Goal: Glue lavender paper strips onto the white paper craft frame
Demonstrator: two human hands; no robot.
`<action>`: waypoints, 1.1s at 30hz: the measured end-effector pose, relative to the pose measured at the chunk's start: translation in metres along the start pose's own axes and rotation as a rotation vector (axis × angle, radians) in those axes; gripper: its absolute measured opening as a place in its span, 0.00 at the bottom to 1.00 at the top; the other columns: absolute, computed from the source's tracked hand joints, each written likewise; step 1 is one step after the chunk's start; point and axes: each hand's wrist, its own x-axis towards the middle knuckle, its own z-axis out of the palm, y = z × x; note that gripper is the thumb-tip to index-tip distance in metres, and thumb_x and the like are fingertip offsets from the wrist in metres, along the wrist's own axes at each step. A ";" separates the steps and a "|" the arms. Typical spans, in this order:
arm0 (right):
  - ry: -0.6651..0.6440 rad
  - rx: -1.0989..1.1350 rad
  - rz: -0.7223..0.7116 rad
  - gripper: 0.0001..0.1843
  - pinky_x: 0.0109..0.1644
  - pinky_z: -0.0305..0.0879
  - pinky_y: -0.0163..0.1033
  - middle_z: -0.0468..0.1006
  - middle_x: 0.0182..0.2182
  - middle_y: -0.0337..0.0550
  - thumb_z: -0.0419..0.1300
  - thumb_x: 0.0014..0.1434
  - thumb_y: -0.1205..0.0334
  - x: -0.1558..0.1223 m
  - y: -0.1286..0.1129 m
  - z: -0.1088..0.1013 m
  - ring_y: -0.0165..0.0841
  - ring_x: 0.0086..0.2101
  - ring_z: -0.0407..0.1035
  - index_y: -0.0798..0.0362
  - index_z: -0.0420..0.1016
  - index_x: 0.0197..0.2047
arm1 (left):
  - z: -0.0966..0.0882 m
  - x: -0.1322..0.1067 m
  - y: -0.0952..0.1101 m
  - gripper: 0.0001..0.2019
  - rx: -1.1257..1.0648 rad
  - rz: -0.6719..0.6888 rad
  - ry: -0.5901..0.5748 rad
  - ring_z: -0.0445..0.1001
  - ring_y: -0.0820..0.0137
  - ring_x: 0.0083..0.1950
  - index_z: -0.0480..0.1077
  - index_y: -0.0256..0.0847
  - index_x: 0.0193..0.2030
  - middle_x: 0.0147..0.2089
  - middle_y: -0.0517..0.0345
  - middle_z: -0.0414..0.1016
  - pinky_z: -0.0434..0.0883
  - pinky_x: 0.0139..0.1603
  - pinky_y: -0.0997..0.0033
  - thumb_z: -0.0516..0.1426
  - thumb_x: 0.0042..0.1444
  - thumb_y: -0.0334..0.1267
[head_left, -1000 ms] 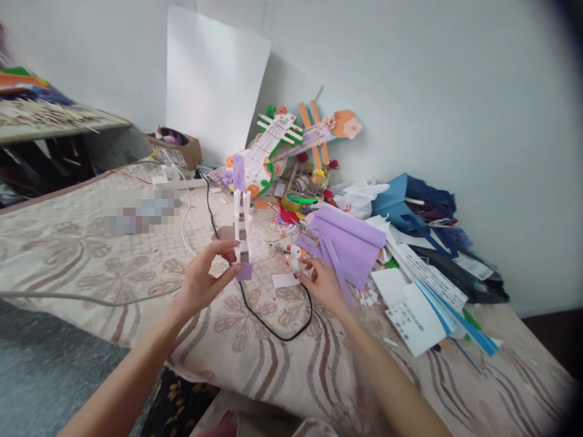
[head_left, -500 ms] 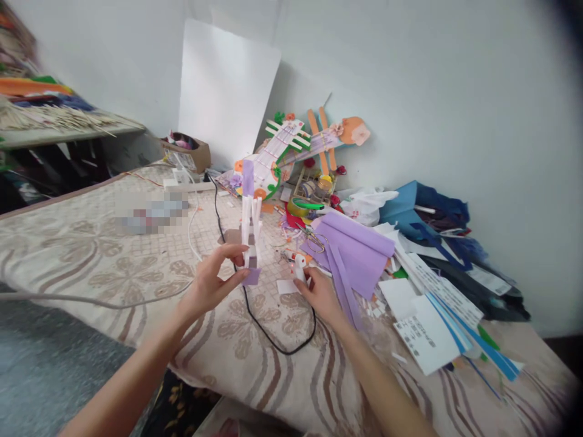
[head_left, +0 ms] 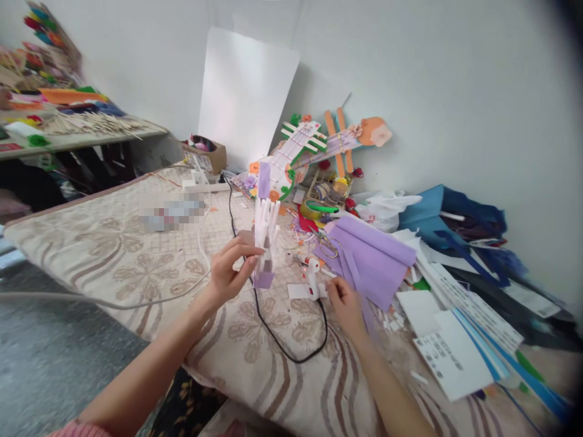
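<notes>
My left hand (head_left: 230, 270) pinches the lower part of an upright paper model (head_left: 265, 230) made of white strips with purple pieces at its top and foot, held above the patterned bed cover. My right hand (head_left: 344, 303) is closed around the white glue gun (head_left: 313, 280), which stands on the cover with its black cord (head_left: 291, 346) looping toward me. A small white paper scrap (head_left: 298, 291) lies just left of the gun. Purple paper sheets (head_left: 371, 258) lie immediately right of my right hand.
Scissors (head_left: 324, 241) and green tape rolls (head_left: 312, 209) sit behind the gun. Colourful paper crafts (head_left: 314, 142) and a white board (head_left: 246, 97) lean on the wall. White and blue papers (head_left: 455, 346) spread at right. A cardboard box (head_left: 204, 152) and shelf (head_left: 77, 130) stand left.
The view has swung left, so everything sits further right in frame. The paper model's white strips now fan out. My right hand has settled lower around the glue gun.
</notes>
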 end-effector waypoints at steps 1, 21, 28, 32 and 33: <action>-0.002 -0.008 -0.003 0.19 0.29 0.56 0.36 0.66 0.20 0.34 0.54 0.65 0.47 0.000 -0.001 0.001 0.31 0.23 0.62 0.50 0.66 0.27 | 0.001 -0.001 -0.001 0.07 0.000 -0.004 0.013 0.71 0.70 0.34 0.74 0.41 0.43 0.33 0.56 0.73 0.67 0.34 0.70 0.54 0.66 0.33; -0.085 -0.508 0.344 0.13 0.29 0.50 0.37 0.73 0.18 0.37 0.68 0.49 0.53 0.016 0.039 -0.110 0.33 0.23 0.65 0.49 0.72 0.22 | 0.003 -0.013 -0.008 0.07 -0.010 -0.086 0.014 0.73 0.69 0.35 0.74 0.43 0.47 0.35 0.56 0.75 0.70 0.35 0.68 0.56 0.65 0.39; -0.153 -0.451 0.370 0.12 0.29 0.49 0.35 0.71 0.17 0.35 0.69 0.46 0.60 0.016 0.053 -0.099 0.30 0.23 0.63 0.50 0.69 0.19 | 0.002 -0.016 -0.008 0.08 -0.005 -0.106 0.005 0.72 0.70 0.35 0.74 0.44 0.49 0.35 0.57 0.74 0.69 0.36 0.68 0.56 0.65 0.38; -0.098 -0.310 0.357 0.13 0.28 0.51 0.36 0.68 0.16 0.33 0.66 0.47 0.56 0.018 0.053 -0.108 0.30 0.20 0.60 0.50 0.67 0.20 | -0.003 -0.014 -0.005 0.08 0.013 -0.080 -0.001 0.73 0.70 0.35 0.73 0.44 0.48 0.35 0.57 0.75 0.69 0.37 0.68 0.56 0.65 0.36; -0.073 -0.259 0.351 0.14 0.27 0.52 0.36 0.68 0.17 0.33 0.65 0.48 0.53 0.019 0.051 -0.111 0.29 0.19 0.60 0.50 0.67 0.21 | -0.003 -0.013 -0.004 0.08 0.017 -0.078 -0.002 0.73 0.70 0.35 0.73 0.44 0.48 0.35 0.57 0.75 0.69 0.37 0.68 0.56 0.65 0.36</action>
